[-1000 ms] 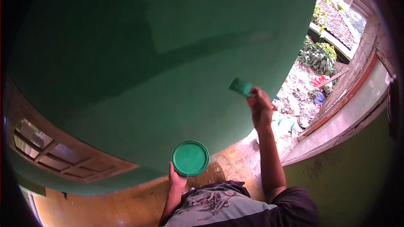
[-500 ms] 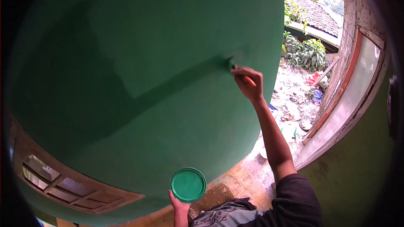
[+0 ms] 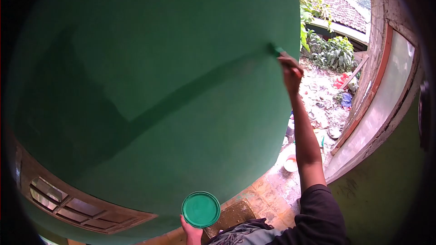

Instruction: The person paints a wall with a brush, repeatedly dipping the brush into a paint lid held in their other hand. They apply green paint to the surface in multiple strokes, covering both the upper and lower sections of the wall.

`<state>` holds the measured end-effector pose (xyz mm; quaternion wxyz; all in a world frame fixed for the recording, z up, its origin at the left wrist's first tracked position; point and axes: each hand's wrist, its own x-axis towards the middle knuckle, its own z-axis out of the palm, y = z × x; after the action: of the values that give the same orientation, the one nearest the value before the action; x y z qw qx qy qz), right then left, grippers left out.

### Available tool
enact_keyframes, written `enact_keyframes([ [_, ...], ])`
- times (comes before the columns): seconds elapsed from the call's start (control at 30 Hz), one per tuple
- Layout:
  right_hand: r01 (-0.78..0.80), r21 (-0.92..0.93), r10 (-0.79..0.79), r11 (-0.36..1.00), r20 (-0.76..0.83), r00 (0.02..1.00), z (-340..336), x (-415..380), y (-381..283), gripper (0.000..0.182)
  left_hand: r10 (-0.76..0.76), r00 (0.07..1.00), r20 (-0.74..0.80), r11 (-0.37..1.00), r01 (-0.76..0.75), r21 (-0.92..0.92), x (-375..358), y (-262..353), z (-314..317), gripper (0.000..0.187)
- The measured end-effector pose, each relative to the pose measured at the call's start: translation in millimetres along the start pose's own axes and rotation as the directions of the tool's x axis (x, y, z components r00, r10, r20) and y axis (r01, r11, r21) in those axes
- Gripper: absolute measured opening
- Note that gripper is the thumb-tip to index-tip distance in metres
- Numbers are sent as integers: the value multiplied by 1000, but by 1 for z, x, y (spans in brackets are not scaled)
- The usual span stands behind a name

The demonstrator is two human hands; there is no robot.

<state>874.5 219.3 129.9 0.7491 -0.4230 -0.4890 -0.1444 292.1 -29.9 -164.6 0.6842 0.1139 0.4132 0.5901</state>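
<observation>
My right hand [image 3: 291, 70] is closed around the orange handle of a paintbrush [image 3: 278, 51]. Its bristles press on the green wall [image 3: 204, 122] near the wall's right edge. Behind the brush a darker band of wet-looking paint runs down and left, joining a large dark patch. Low in the middle, my left hand [image 3: 192, 232] grips a round container of green paint [image 3: 201, 209] from its lower left side. The container's open top faces me; how deep the paint is cannot be seen.
A brown paint-spotted surface [image 3: 231, 215] lies below the container, over floor tiles [image 3: 263, 190]. A wooden-framed window [image 3: 68, 204] is at lower left. At right, a white bucket [image 3: 290, 163] stands near a doorway frame [image 3: 381, 81], with littered ground [image 3: 320, 95] and plants outside.
My right hand has moved the paintbrush up and right along the wall, lengthening the dark band. The paint container sits slightly lower in view, still in my left hand.
</observation>
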Motion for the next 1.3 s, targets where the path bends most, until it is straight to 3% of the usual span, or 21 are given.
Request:
enact_keyframes([
  [0.07,143,98,-154,985,126,980,28,-20,-21,11,-11,1000,22,1000,11,18,3,-5,-2,63],
  [0.13,-232,336,97,913,373,923,19,-30,-54,15,-14,999,45,999,12,43,7,-3,7,63],
  [0.27,-340,505,113,793,427,897,10,-23,-58,15,-57,998,30,995,54,87,10,4,26,65],
  [0.33,-37,249,-4,968,162,987,12,-9,-11,14,-55,998,34,993,51,107,10,5,27,66],
  [0.37,-195,456,145,868,143,979,9,-2,17,14,-65,998,16,992,63,110,9,6,27,66],
  [0.43,-35,179,42,983,-36,998,1,11,29,15,-68,998,7,991,66,113,14,7,29,65],
  [0.53,84,-114,-113,990,-272,956,-4,18,23,16,-67,998,6,994,66,86,9,4,23,66],
  [0.57,84,-115,-112,990,-269,957,4,11,18,16,-63,998,12,993,62,99,6,4,25,67],
  [0.63,332,-137,-333,933,19,943,27,-8,1,16,-64,998,22,992,61,110,3,3,32,67],
  [0.7,92,198,-129,976,181,975,24,-19,-40,15,-87,995,-50,988,93,127,2,4,38,67],
  [0.73,91,190,-126,978,182,975,20,-18,-52,15,-95,994,-49,987,100,129,5,0,36,67],
  [0.8,-333,494,140,803,387,911,12,-19,-67,14,-85,996,-28,984,88,155,13,0,29,66],
  [0.83,-329,492,141,806,381,914,12,-16,-60,14,-87,996,-23,983,90,160,20,0,28,66],
  [0.9,-138,350,62,927,221,973,16,-6,-26,12,-125,992,19,984,121,128,23,-2,30,65],
  [0.93,-90,448,6,889,185,983,15,2,5,11,-128,992,13,984,125,131,24,-4,27,65],
  [0.97,-323,513,237,795,228,945,7,8,21,8,-145,990,-2,984,144,103,27,-6,25,65],
  [1.03,-167,382,167,909,33,985,0,19,34,10,-151,988,-8,986,152,66,35,-6,29,65],
  [1.13,66,-26,-69,998,-177,982,-8,30,30,12,-135,991,2,988,134,74,32,-11,29,65],
  [1.17,74,-28,-78,997,-176,981,0,28,23,12,-131,991,25,989,128,80,33,-12,28,64],
  [1.23,323,-102,-328,941,-39,944,26,13,3,11,-131,990,50,989,127,82,33,-16,33,64],
  [1.3,306,-22,-302,952,114,946,43,-13,-53,10,-170,985,-7,982,170,76,33,-14,40,64],
])
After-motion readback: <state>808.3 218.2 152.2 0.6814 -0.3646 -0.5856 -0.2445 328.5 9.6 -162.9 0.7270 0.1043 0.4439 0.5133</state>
